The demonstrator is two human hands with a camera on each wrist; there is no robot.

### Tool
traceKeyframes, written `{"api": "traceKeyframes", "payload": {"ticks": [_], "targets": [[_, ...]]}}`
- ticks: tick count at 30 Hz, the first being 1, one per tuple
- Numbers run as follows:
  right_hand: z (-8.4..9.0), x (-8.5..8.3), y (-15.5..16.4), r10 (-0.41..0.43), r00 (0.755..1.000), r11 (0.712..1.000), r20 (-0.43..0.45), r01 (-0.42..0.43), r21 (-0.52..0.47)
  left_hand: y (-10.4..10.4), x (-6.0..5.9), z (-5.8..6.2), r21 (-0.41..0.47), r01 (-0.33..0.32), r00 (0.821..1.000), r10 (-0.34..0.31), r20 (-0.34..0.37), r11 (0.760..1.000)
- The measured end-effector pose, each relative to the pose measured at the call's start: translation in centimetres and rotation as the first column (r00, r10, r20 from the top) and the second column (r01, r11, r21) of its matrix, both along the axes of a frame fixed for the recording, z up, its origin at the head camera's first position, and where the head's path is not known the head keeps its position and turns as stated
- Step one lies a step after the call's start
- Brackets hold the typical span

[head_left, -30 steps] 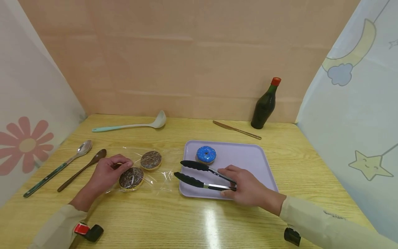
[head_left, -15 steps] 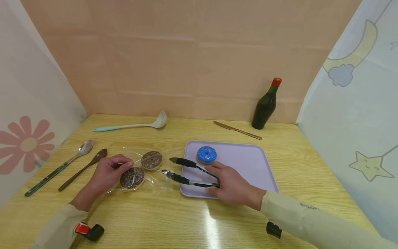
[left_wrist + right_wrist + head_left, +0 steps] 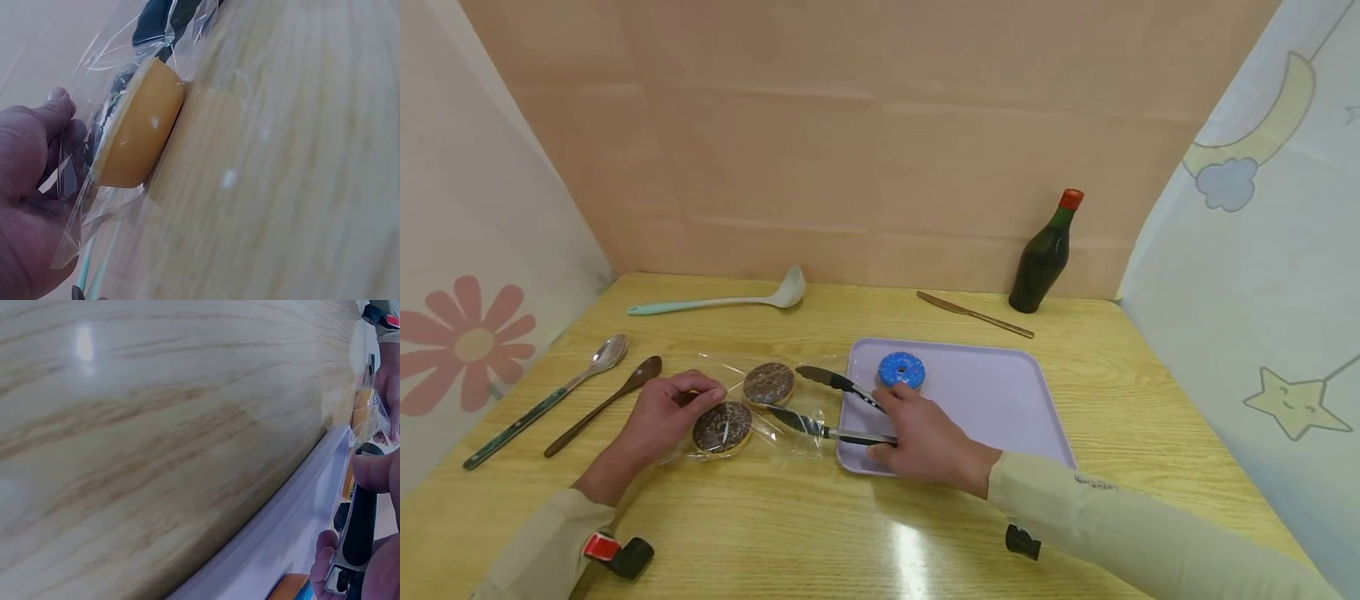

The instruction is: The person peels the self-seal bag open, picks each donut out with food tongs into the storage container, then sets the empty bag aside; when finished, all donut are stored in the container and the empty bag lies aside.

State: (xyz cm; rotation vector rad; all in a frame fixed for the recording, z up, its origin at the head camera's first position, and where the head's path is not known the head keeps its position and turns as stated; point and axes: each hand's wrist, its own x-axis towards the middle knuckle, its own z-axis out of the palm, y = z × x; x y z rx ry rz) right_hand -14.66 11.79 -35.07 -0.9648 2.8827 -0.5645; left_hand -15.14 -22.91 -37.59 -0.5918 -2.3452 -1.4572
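The right hand (image 3: 925, 437) is gripping the black-tipped tongs (image 3: 827, 408), fingers curled round the handles; the tips are spreading past the fingertips, either side of the farther chocolate doughnut (image 3: 768, 382); the left hand (image 3: 662, 412) is pinching the clear wrapper (image 3: 790, 421) over the nearer chocolate doughnut (image 3: 721, 427); a blue doughnut (image 3: 901, 370) is sitting on the lilac tray (image 3: 1000, 400) just beyond the right knuckles.

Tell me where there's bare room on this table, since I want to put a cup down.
Free: the tray right of the blue donut; the table along the near edge between both sleeves; the far strip between ladle and knife. Crowded: the left middle, where the left hand, bagged donuts, tongs and spoons sit.
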Motion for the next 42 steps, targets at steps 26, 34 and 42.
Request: {"api": "traceKeyframes", "payload": {"ticks": [26,34,42], "targets": [[-1.6,0.1,-1.0,-0.027,0.999,1.000,-0.020,0.026,-0.010,0.3,0.2,0.4,-0.029,0.009,1.000,-0.009,-0.006,1.000],[-1.3,0.8,0.2,-0.038,0.999,0.998,-0.001,0.038,-0.042,-0.9,-1.0,-1.4,-0.052,-0.022,1.000,0.022,0.007,0.998],[-1.8,2.3,3.0,-0.046,0.999,0.997,-0.027,0.044,-0.067,-1.0,-1.1,-1.6,-0.062,-0.041,0.999,0.042,0.011,0.997]]}}
